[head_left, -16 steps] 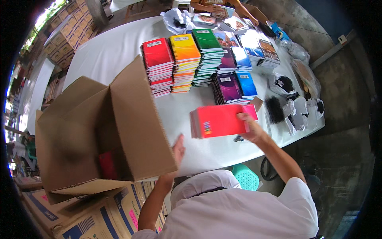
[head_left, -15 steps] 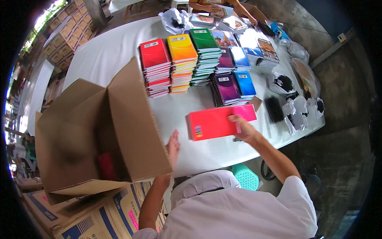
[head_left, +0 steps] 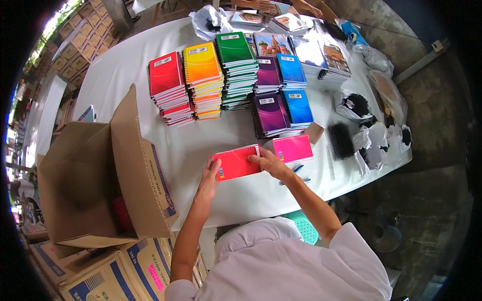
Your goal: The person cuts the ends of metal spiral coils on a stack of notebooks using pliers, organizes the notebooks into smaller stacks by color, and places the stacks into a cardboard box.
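Observation:
A red notebook stack [head_left: 237, 163] is held level in front of me over the white table, its cover facing up. My left hand [head_left: 209, 176] grips its left end, thumb on top. At the right end my right hand [head_left: 268, 161] is closed on it, thumb on the cover. Just right of it lies a pink spiral notebook stack [head_left: 292, 149], partly behind my right hand. To my left stands an open cardboard box [head_left: 78, 170], with something red low inside that I cannot make out.
Stacked red [head_left: 167, 75], yellow [head_left: 203, 62] and green notebooks [head_left: 235, 49] stand at the back. Purple [head_left: 271, 113] and blue notebooks [head_left: 299, 108] are nearer. Pens [head_left: 296, 173] and black spiral coils [head_left: 341, 141] lie right. A person's hands [head_left: 258, 5] appear at the far edge.
The red notebooks have moved left, off the pink stack. My left hand has left the box flap and taken hold of their left end. My view has shifted.

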`<action>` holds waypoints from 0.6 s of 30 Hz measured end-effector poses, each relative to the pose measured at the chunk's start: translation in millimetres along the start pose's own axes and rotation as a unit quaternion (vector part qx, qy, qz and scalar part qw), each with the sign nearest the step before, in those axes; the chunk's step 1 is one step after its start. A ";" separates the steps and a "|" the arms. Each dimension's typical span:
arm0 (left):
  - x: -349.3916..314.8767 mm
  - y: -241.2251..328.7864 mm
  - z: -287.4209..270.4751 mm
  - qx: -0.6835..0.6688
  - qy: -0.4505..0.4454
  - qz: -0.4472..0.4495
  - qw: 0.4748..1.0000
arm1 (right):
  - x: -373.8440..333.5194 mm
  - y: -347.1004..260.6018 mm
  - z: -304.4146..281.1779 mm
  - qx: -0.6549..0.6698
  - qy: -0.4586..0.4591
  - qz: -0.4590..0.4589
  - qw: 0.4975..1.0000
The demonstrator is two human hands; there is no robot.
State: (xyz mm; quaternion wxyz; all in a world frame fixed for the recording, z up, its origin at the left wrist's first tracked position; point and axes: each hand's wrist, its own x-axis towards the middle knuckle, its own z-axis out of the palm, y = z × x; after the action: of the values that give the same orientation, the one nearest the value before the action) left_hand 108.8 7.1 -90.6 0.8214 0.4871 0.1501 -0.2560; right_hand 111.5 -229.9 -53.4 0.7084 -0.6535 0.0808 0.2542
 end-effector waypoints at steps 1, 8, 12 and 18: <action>-0.6 -1.7 -0.2 0.007 0.006 -0.012 1.000 | -4.2 -1.2 4.4 -0.110 0.060 -0.005 0.992; 2.2 1.1 10.2 0.020 0.023 -0.041 0.999 | -73.7 -23.0 14.4 -0.368 0.261 -0.263 0.853; 13.4 -2.3 27.8 0.020 -0.002 -0.031 0.999 | -91.9 -38.6 -18.2 -0.360 0.261 -0.265 0.856; 36.7 -26.2 18.0 0.083 0.035 0.010 0.996 | -70.5 -167.9 6.5 -0.336 0.172 -0.414 0.828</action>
State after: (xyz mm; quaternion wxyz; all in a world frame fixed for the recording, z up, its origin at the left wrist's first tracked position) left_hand 124.2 -29.1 -119.1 0.7747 0.5638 0.1522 -0.2425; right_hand 127.8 -244.3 127.5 0.4587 -0.8564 -0.1667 -0.1681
